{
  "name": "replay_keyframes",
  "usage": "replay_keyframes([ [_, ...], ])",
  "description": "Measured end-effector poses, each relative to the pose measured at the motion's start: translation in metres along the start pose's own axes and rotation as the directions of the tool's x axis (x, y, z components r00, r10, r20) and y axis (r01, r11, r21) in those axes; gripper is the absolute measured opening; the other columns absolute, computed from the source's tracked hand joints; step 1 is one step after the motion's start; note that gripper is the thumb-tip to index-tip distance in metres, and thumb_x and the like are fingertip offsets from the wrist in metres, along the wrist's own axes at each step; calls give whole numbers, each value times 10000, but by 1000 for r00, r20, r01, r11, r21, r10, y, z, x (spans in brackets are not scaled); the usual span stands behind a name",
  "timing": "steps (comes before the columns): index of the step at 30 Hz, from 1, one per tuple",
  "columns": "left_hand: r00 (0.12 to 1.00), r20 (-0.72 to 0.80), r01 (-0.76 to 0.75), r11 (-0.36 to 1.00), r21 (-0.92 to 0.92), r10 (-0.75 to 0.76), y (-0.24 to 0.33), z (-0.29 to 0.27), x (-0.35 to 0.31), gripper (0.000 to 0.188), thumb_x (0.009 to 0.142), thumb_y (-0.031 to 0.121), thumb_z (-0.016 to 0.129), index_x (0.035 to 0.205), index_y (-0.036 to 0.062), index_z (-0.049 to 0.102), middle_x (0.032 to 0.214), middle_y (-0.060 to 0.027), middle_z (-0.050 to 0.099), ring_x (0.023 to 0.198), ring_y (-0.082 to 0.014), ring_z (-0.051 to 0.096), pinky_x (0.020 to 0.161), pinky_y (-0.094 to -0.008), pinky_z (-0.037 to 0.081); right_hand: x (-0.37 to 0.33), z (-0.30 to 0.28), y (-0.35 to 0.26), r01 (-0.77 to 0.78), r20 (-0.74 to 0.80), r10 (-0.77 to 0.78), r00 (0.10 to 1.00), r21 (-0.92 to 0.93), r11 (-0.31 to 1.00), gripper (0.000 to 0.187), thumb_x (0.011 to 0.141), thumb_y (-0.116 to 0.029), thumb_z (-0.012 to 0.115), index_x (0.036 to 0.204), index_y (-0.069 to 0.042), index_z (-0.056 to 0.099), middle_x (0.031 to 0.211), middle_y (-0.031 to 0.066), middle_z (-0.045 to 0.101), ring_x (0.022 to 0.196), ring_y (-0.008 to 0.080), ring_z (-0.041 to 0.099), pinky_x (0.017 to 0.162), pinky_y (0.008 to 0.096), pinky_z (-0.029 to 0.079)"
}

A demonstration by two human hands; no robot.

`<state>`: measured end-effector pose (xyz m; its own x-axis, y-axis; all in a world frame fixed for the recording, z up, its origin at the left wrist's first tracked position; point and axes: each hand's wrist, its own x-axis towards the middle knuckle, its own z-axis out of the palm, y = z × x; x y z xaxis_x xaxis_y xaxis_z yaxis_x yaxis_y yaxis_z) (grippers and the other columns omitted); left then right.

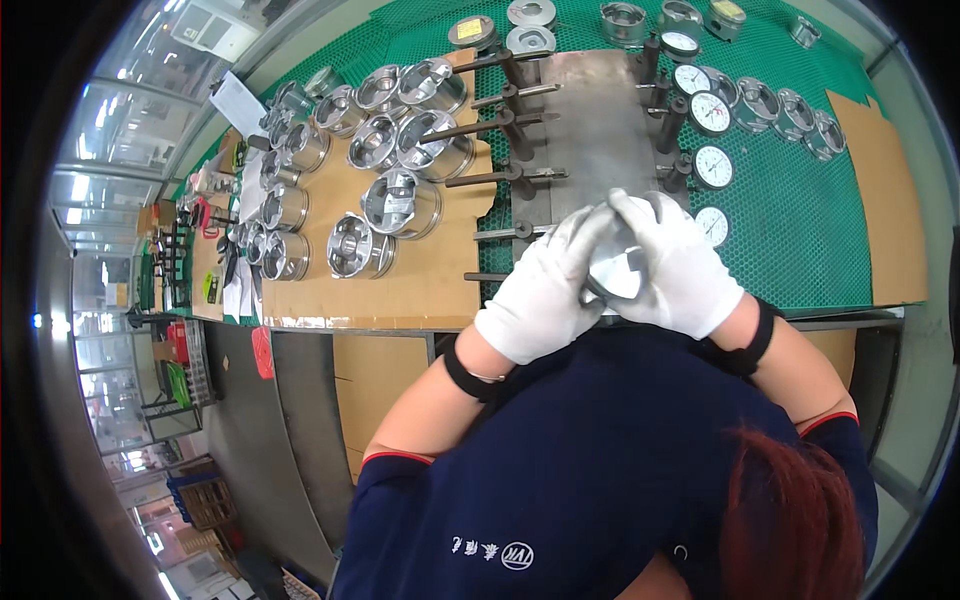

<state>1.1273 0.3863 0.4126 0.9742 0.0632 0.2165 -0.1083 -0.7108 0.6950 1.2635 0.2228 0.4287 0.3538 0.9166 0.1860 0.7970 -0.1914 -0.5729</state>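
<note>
Both my hands wear white gloves and come together at the near edge of a steel plate (592,110). Between them is a shiny metal piston (618,272), its smooth round face showing. My left hand (548,288) is wrapped round its left side, and my right hand (682,268) grips the right side with the fingers curled over the top. Gloves hide much of the piston's side. Dial gauges (712,167) with white faces stand on dark posts to the right of the plate, close to my right hand.
Several pistons (402,203) stand on a cardboard sheet (430,290) at the left. Dark posts with rods (515,180) line the plate's left side, near my left hand. More pistons (757,104) rest on the green mat (800,230) at the far right. Papers and tools lie far left.
</note>
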Motion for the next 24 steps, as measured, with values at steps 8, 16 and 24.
replay_keyframes([
  [8, 974, -198, -73, 982, 173, 108, -31, 25, 6, 912, 657, 173, 880, 1421, 60, 396, 1275, -254, 563, 1123, -439, 591, 923, -487, 520, -30, 11, 23, -126, -60, 147, 987, 264, 956, 823, 789, -102, 800, 1477, 26, 366, 1218, 212, 607, 1057, 394, 645, 902, 412, 540],
  [16, 983, -174, -57, 998, 7, 58, -39, 26, 23, 969, 625, 113, 885, 1457, 60, 392, 1385, -253, 507, 1247, -451, 530, 1023, -483, 483, -53, 36, 31, -640, 498, 475, 726, 741, 201, 901, 929, -65, 672, 1604, -12, 78, 1162, 182, 597, 802, 205, 704, 662, 311, 611],
  [24, 985, -166, -61, 997, -45, 53, -46, 27, 27, 990, 633, 108, 884, 1480, 66, 372, 1410, -242, 482, 1276, -442, 510, 1054, -474, 469, -53, 39, 32, -624, 469, 477, 743, 743, 241, 885, 933, -81, 664, 1613, -42, 99, 1139, 175, 569, 749, 200, 692, 610, 319, 611],
])
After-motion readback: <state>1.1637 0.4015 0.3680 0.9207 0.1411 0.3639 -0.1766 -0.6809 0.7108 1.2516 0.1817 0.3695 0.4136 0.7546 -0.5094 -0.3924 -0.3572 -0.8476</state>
